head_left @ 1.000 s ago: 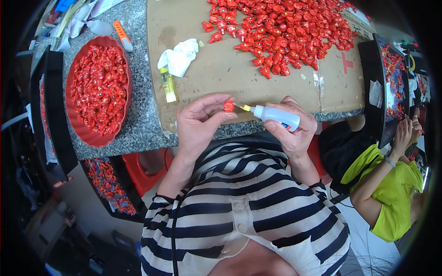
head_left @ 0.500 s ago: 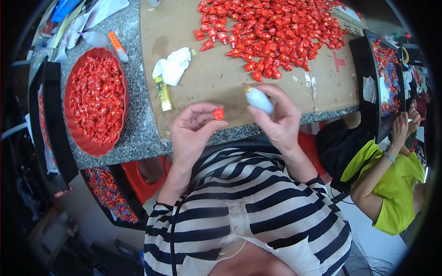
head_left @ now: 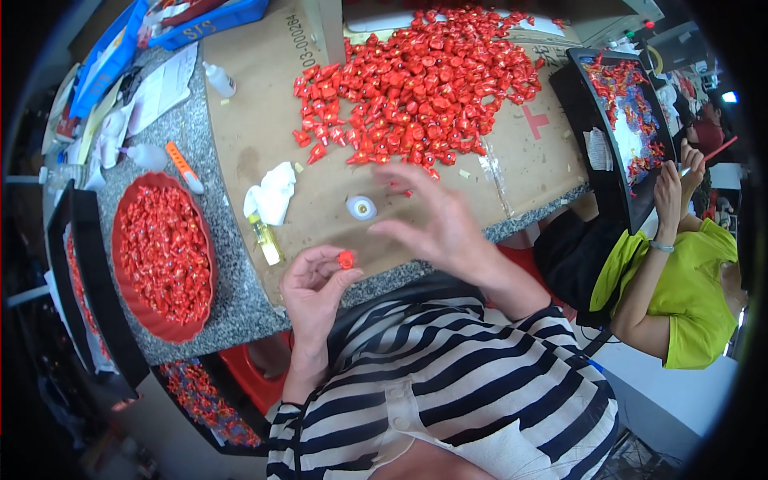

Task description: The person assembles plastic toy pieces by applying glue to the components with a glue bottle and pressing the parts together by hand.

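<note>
Between the thumb and fingers of my left hand (head_left: 310, 286) is a small red plastic piece (head_left: 346, 259), pinched near the table's front edge. My right hand (head_left: 438, 228) is spread above the cardboard (head_left: 320, 182), its fingers apart, empty and somewhat smeared by motion. Just left of its fingertips a small white squeeze bottle (head_left: 362, 208) stands upright, seen from above. Beyond both hands lies a large heap of similar red pieces (head_left: 424, 88); a few loose ones are partly covered by my right hand.
A crumpled white tissue (head_left: 273, 194) and a yellow clear-ended container (head_left: 266, 242) lie left of the bottle. Farther left are a red oval basket (head_left: 172, 333) full of red pieces and an orange cutter (head_left: 182, 166). At right, a co-worker (head_left: 680, 296) works over a black-sided tray (head_left: 588, 132).
My right hand has let go of the squeeze bottle, which now stands on the cardboard, and is opened out. My left hand still pinches the red piece. The whole view has shifted.
</note>
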Demonstrator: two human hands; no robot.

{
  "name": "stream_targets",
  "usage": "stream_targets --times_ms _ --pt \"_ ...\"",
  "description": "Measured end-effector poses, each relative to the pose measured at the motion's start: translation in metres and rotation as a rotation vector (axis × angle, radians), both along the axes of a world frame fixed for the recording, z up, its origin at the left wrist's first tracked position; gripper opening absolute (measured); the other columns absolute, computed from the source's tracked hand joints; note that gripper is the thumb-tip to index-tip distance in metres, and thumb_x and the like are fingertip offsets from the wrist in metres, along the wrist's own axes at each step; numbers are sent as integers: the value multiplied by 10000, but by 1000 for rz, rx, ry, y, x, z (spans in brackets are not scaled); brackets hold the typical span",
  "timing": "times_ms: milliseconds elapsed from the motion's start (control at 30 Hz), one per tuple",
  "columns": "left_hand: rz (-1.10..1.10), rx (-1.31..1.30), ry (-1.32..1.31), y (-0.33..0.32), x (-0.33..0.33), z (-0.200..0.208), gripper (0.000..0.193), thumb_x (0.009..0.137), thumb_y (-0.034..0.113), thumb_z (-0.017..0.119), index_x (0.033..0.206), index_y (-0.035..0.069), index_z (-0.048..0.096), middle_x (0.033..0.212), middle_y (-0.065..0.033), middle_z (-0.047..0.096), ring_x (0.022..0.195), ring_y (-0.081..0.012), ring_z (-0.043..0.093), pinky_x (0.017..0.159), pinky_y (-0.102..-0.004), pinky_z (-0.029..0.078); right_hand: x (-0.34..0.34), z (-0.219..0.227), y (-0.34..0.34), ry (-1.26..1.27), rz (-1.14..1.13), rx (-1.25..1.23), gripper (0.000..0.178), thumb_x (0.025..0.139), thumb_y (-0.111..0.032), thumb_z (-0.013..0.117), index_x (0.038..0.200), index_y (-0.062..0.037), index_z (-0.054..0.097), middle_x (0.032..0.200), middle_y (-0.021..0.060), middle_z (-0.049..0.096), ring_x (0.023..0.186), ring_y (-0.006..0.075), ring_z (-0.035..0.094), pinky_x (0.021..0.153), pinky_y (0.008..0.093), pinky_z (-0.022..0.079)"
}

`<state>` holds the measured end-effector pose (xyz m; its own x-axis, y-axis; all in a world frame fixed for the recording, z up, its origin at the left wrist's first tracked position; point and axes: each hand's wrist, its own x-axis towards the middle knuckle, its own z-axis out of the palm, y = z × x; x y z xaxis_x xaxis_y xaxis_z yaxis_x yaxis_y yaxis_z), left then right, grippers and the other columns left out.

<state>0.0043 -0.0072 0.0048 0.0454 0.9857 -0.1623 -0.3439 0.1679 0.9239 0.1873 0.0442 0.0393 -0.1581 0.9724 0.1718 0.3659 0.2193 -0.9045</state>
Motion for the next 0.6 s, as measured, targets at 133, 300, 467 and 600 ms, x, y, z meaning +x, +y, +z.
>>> stream_targets --times_ms 133,300,467,600 --pt "-11 5 5 0 -4 -3 270 704 -125 632 948 -52 541 837 -101 614 747 -132 609 671 -232 516 41 34 73 -283 -179 62 292 761 -170 650 1016 -39 596 862 95 640 792 186 621 685 307 472" --pt "-44 19 -24 4 0 -1 272 703 -128 630 950 -56 542 837 -96 613 738 -129 607 670 -232 516 99 16 209 -544 -291 117 219 738 -182 623 906 -47 656 788 138 648 711 241 633 697 337 485" --pt "-45 14 -4 6 -2 -4 270 706 -125 632 950 -50 546 840 -91 615 737 -121 604 664 -223 511 95 19 237 -674 -66 -86 248 735 -194 638 933 -46 647 815 127 650 782 226 628 731 325 481" --pt "-37 18 10 7 -2 -4 272 705 -124 633 952 -47 548 838 -88 616 740 -116 602 664 -218 506 99 17 230 -620 -60 96 256 761 -188 609 968 -35 618 846 136 644 780 213 624 740 309 475"
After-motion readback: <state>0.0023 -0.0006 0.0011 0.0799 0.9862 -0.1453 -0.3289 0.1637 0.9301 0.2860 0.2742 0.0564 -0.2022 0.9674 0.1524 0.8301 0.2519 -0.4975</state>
